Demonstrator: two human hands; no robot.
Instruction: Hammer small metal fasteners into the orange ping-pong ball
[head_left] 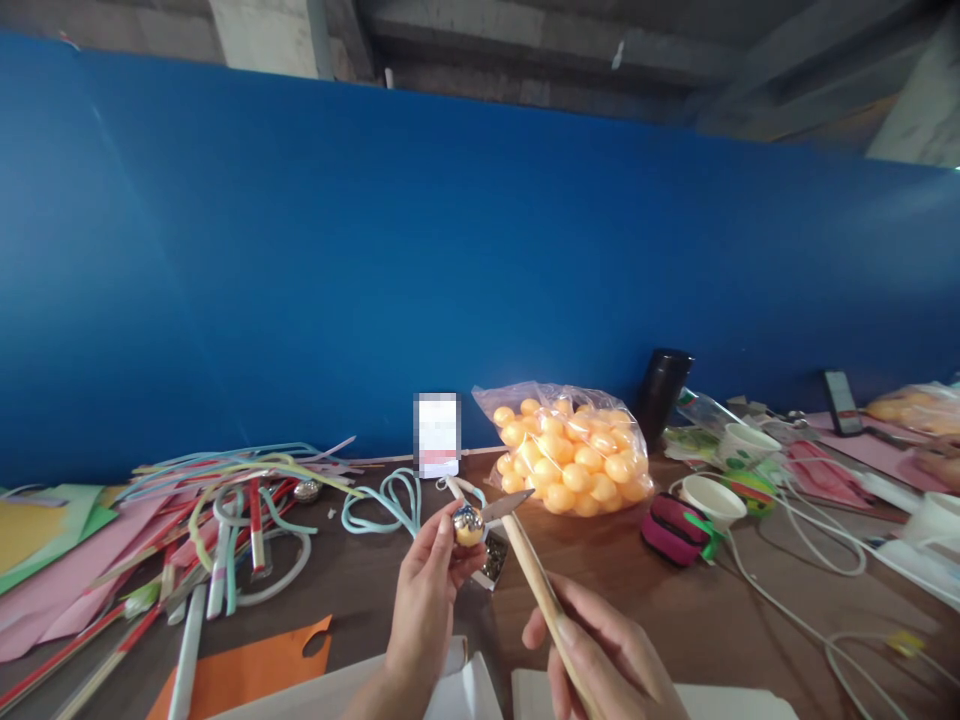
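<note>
Two bare hands at work above a brown surface. Left hand: fingers closed around a shiny ball, silvery above and golden below, held up off the surface near the middle of the view. Right hand: fingers wrapped on the pale wooden handle of a hammer-like tool, handle slanting up and leftward. Its grey metal head, tapered to a point on the right, has its left end right at the ball's side; whether the two touch, cannot tell.

Just behind the left fingers, partly covered: a small box with dark bits inside. Farther back, a clear plastic bag full of yellow-orange balls. To its left, a white card-like panel, blurred, stands upright, with a looped light-blue cord near it.

Left side: tangle of coloured strips and tubes, a second shiny ball among them; an orange sheet with a round notch nearer the viewer; pink sheets beyond the strips' left edge.

Right side: magenta pouch beside a white cup, black cylinder behind, pale cables looping outward. Blue partition across the back.
</note>
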